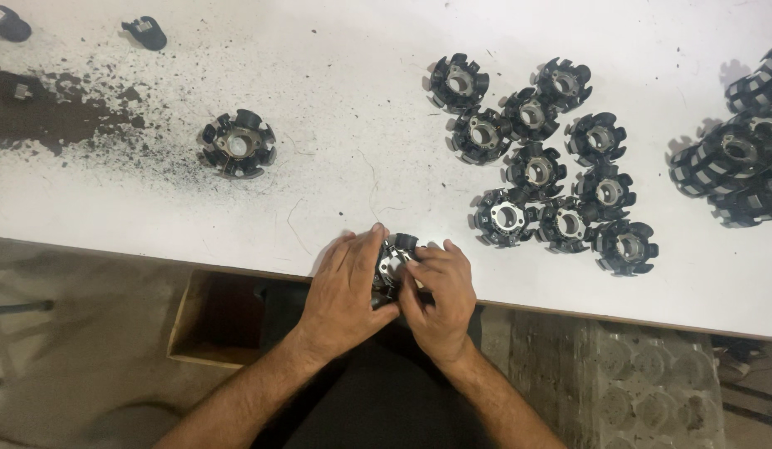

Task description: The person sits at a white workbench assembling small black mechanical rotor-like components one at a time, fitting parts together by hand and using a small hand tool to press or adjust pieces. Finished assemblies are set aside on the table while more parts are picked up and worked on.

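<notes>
Stator core [394, 259], black with a bright metal centre, sits at the near edge of the white tabletop [336, 100], clasped between both hands. Far left, dark grit [45, 112] stains the surface, and a lone stator [238, 144] lies just beside it. The left hand [346, 291] wraps the core from the left, fingers curled shut around it; the right hand [440, 295] pinches its other side. Further right, a cluster of matching stators [544, 158] lies flat, with stacked ones [739, 154] at the far right.
</notes>
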